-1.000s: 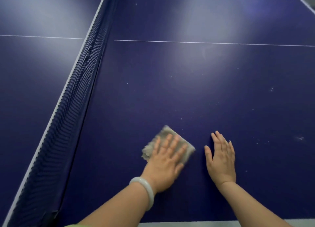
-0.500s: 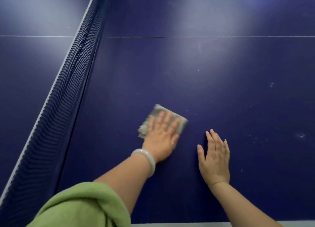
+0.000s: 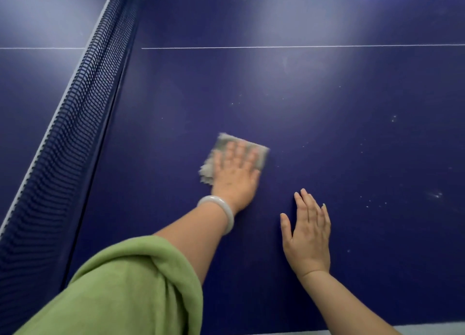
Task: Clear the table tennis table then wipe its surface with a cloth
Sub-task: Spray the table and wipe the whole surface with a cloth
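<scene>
A dark blue table tennis table (image 3: pixel 314 113) fills the view. A folded grey cloth (image 3: pixel 224 146) lies flat on it near the middle, a little right of the net. My left hand (image 3: pixel 236 176) presses down on the cloth with flat, spread fingers; a pale bangle circles that wrist and a green sleeve covers the upper arm. My right hand (image 3: pixel 308 231) rests palm down on the bare surface to the right of the cloth, fingers extended, holding nothing.
The dark net (image 3: pixel 75 123) runs diagonally along the left, from the near left corner to the top. A white centre line (image 3: pixel 302 47) crosses the far part of the table. White specks (image 3: pixel 435 195) dot the surface at the right. The table's near white edge (image 3: pixel 415 328) shows at the bottom.
My left hand has pushed the cloth away from me, farther up the table, with the arm stretching out. My right hand has stayed flat in about the same spot.
</scene>
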The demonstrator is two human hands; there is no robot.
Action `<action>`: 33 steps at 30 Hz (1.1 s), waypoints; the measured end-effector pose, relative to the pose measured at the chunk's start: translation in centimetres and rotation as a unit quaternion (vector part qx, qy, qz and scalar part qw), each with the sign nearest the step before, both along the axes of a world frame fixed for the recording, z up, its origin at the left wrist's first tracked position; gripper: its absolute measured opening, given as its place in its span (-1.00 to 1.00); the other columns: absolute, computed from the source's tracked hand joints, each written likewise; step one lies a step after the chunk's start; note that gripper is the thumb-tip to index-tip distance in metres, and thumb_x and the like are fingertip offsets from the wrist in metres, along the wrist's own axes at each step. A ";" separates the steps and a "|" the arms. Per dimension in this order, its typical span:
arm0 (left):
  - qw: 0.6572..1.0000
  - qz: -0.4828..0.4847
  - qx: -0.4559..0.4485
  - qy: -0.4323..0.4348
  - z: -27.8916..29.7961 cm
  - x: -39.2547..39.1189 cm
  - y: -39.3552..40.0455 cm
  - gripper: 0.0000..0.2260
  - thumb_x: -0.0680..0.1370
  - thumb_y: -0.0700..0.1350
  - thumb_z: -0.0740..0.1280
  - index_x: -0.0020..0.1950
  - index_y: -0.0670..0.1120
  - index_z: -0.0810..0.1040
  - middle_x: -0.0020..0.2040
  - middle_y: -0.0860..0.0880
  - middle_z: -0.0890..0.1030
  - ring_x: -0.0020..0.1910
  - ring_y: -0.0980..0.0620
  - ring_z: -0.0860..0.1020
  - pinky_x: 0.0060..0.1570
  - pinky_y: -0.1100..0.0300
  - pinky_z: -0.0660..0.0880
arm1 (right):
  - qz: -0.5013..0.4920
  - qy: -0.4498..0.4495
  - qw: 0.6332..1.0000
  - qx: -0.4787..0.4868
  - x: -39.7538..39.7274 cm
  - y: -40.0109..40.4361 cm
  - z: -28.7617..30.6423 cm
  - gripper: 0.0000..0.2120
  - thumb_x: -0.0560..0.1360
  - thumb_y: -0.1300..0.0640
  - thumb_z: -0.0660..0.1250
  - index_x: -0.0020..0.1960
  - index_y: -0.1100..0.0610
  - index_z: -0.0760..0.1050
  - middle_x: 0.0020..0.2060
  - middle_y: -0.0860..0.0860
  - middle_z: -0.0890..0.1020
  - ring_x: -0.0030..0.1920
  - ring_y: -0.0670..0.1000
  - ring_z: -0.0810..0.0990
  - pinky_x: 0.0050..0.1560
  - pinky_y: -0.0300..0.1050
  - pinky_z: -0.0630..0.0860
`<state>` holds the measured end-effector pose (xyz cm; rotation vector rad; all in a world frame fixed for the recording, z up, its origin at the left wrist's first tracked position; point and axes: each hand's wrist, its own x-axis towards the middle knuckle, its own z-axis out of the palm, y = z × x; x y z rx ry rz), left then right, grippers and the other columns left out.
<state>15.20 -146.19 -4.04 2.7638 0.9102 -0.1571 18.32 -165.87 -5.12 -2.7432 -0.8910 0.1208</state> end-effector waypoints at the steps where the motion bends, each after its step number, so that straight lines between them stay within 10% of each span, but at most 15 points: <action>1: 0.994 -0.105 -0.007 -0.001 0.2 0.3 -1.5 -0.50 0.66 0.12 -0.06 0.58 0.13 -0.12 0.60 0.00 -0.18 0.56 -0.05 -0.25 0.46 -0.14 -0.33 | 0.001 0.000 1.000 0.000 0.0 0.0 0.0 -0.36 0.58 -0.21 -0.13 0.53 0.10 0.18 0.53 -0.01 0.21 0.53 -0.07 0.04 0.56 0.01 -0.09; 6: 0.962 -0.271 0.010 0.018 0.0 -2.2 2.3 -0.47 0.57 0.21 -0.27 0.55 0.17 -0.18 0.60 0.04 -0.17 0.55 0.01 -0.26 0.49 -0.07 -0.30 | 0.002 0.004 1.000 0.000 0.0 0.0 0.1 -0.36 0.58 -0.22 -0.14 0.54 0.10 0.17 0.53 -0.02 0.19 0.53 -0.08 0.03 0.56 0.01 -0.09; 9: 0.999 0.034 -0.007 0.020 -0.2 -5.9 7.9 -0.49 0.63 0.17 -0.17 0.57 0.14 -0.16 0.61 0.00 -0.14 0.56 -0.02 -0.22 0.50 -0.11 -0.26 | -0.001 0.004 1.000 0.002 -0.1 0.0 0.3 -0.35 0.58 -0.22 -0.14 0.54 0.11 0.18 0.53 -0.01 0.20 0.53 -0.07 0.04 0.56 0.02 -0.08; 13: 0.960 0.279 0.005 0.021 -0.6 -9.1 6.6 -0.48 0.66 0.09 -0.06 0.60 0.06 -0.12 0.60 -0.05 -0.15 0.57 -0.08 -0.18 0.49 -0.18 -0.23 | -0.002 0.002 1.000 -0.002 -0.1 0.0 0.4 -0.35 0.58 -0.22 -0.13 0.53 0.12 0.20 0.52 0.00 0.22 0.53 -0.04 0.09 0.56 0.03 -0.06; 17: 0.997 0.041 0.055 -0.044 -1.3 -8.0 -2.7 -0.48 0.62 0.09 -0.04 0.58 0.02 0.12 0.59 -0.11 0.10 0.57 -0.16 0.01 0.46 -0.24 -0.04 | -0.003 0.015 1.000 0.011 -0.1 -0.1 0.6 -0.36 0.57 -0.21 -0.15 0.53 0.10 0.20 0.53 -0.02 0.21 0.53 -0.06 0.06 0.56 -0.01 -0.11; 22: 0.961 -0.267 0.052 -0.049 -0.9 -10.1 -5.3 -0.49 0.64 0.14 0.00 0.59 0.13 0.01 0.60 0.00 0.01 0.58 -0.04 -0.07 0.50 -0.10 -0.13 | -0.003 0.045 0.998 0.051 0.0 -0.3 0.8 -0.37 0.57 -0.19 -0.14 0.53 0.08 0.22 0.53 -0.04 0.21 0.54 -0.10 0.05 0.56 -0.05 -0.12; 25: 0.990 -0.118 0.068 -0.034 -1.7 -11.8 -0.5 -0.48 0.62 0.14 -0.01 0.58 0.11 0.02 0.59 -0.04 0.10 0.57 -0.03 -0.04 0.48 -0.12 -0.08 | -0.007 0.042 0.998 0.043 0.0 -0.2 0.9 -0.35 0.56 -0.21 -0.16 0.53 0.09 0.21 0.53 -0.04 0.21 0.54 -0.08 0.06 0.56 -0.04 -0.12; 29: 0.980 0.195 0.013 0.025 -1.0 -15.0 1.6 -0.49 0.64 0.14 -0.17 0.56 0.13 -0.27 0.58 0.01 -0.26 0.55 0.00 -0.28 0.50 -0.12 -0.26 | -0.003 0.041 0.999 0.028 -0.1 -0.2 1.0 -0.34 0.56 -0.22 -0.16 0.53 0.09 0.19 0.53 -0.02 0.20 0.54 -0.06 0.05 0.56 -0.04 -0.14; 33: 0.980 0.196 0.015 -0.022 -0.8 -14.4 -5.3 -0.46 0.60 0.09 -0.08 0.59 0.00 0.08 0.59 -0.14 0.08 0.56 -0.16 0.03 0.47 -0.24 -0.05 | 0.001 0.047 0.998 0.033 -0.1 -0.3 1.2 -0.42 0.61 -0.17 -0.05 0.53 0.10 0.19 0.53 -0.01 0.20 0.54 -0.04 0.06 0.56 -0.02 -0.13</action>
